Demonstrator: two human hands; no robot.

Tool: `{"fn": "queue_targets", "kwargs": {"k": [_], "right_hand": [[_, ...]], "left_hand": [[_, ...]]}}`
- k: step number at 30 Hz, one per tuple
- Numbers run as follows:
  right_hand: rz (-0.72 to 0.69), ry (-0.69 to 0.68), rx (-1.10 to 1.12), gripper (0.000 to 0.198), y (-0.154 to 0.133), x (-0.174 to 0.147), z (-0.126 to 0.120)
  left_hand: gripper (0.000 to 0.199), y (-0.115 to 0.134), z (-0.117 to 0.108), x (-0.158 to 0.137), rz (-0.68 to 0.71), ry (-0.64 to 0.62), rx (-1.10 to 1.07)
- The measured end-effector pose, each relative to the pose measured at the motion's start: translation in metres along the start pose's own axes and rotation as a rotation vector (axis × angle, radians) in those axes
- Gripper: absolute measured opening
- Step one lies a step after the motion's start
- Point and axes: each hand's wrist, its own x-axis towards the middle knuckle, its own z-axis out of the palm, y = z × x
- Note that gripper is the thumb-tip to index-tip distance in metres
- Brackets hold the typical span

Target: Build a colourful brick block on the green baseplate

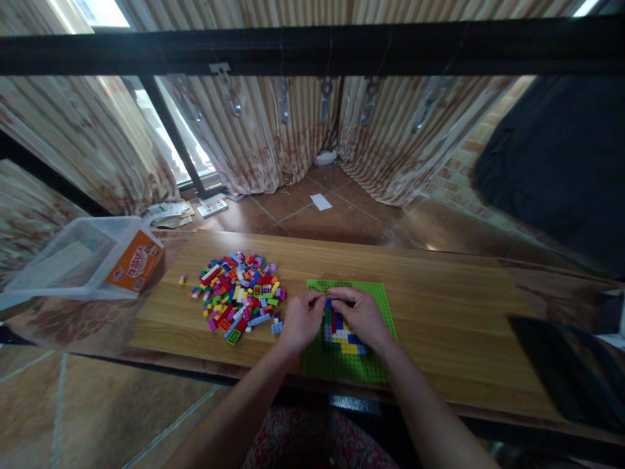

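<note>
Multicolored brick build (349, 347), mostly blue, white and yellow visible, sits on green baseplate (378, 293), partly hidden by the hands. Left hand (300, 319) over baseplate's left edge, right hand (364, 316) above its middle; fingertips of both bunched close together around a blue brick (329, 303). Cannot tell which fingers, if any, pinch it. Loose brick pile (239, 293) left of baseplate, on same wooden tabletop (449, 312). Clear plastic box (92, 260), orange-labeled, farther left of baseplate. White paper (321, 202) on floor beyond baseplate's far edge.
</note>
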Motion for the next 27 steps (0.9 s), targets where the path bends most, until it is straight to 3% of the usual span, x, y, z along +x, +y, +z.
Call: {"fn": "queue_targets", "kwargs": {"k": [7,18,27], "right_hand": [[0.090,-0.069,0.029,0.023,-0.001,0.011,-0.001],[0.217,-0.198,-0.100,0.027,-0.003,0.026,-0.003],[0.108,-0.183,-0.026,0.022,-0.006,0.023,-0.008]], "left_hand": [[0.018,0.000,0.002,0.004,-0.071,0.005,0.008],[0.020,0.000,0.006,0.014,-0.147,-0.025,0.119],[0.024,0.023,-0.007,0.014,-0.089,-0.090,0.273]]}}
